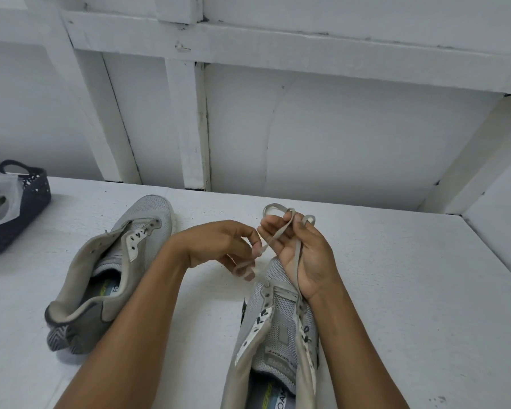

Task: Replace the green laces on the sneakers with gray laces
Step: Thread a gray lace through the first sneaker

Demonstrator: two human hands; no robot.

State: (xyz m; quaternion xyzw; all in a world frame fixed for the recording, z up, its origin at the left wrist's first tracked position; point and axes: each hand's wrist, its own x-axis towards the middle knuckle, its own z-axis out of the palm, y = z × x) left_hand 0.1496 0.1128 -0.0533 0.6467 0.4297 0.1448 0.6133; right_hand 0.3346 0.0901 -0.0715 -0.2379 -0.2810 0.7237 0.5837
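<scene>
seems barely begun: gray lace [278,231] threaded only through the toe-end eyelets of the near sneaker [281,329], flat on the white table [396,290] beneath the wrists. rises from there into the right hand [304,255], fingers curled round its loops, and passes the left hand [219,243], pinching one strand just beside. leaves the higher eyelets and the whole far sneaker [148,225] bare, green laces apparently already out.

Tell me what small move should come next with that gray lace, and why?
Probably lower the end of the gray lace pinched by the left hand and thread it into the next empty eyelet of the near sneaker. The right hand grips the rest above that shoe, and its upper eyelets look unlaced.
</scene>
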